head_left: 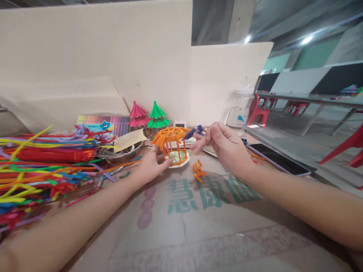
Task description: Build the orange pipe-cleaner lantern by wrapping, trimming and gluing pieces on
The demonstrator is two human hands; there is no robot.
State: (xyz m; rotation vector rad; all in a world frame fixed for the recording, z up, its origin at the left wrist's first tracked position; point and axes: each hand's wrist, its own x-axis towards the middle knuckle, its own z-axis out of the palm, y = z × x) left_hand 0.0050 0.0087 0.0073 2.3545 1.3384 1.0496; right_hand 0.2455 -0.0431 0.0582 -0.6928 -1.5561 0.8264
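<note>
A small orange pavilion model [175,140], built of pipe cleaners, stands upright on a pale round base [185,160]. My left hand [154,163] grips it from the left, its thumb at the front edge of the base and its other fingers partly hidden under the orange roof fringe. To the right of the model my right hand [224,145] is raised with bent fingers, blurred by motion; whether it holds anything does not show. Behind its fingertips lies a blue glue gun [194,131]. Several short orange pipe cleaner pieces [199,172] lie on the board in front.
Bundles of coloured pipe cleaners [51,158] pile up at the left. Behind are marker pens [119,124], a pink model roof [138,115] and a green one [157,115]. A phone [279,158] and a clear jar [239,109] sit at the right. Printed cardboard [176,230] covers the table.
</note>
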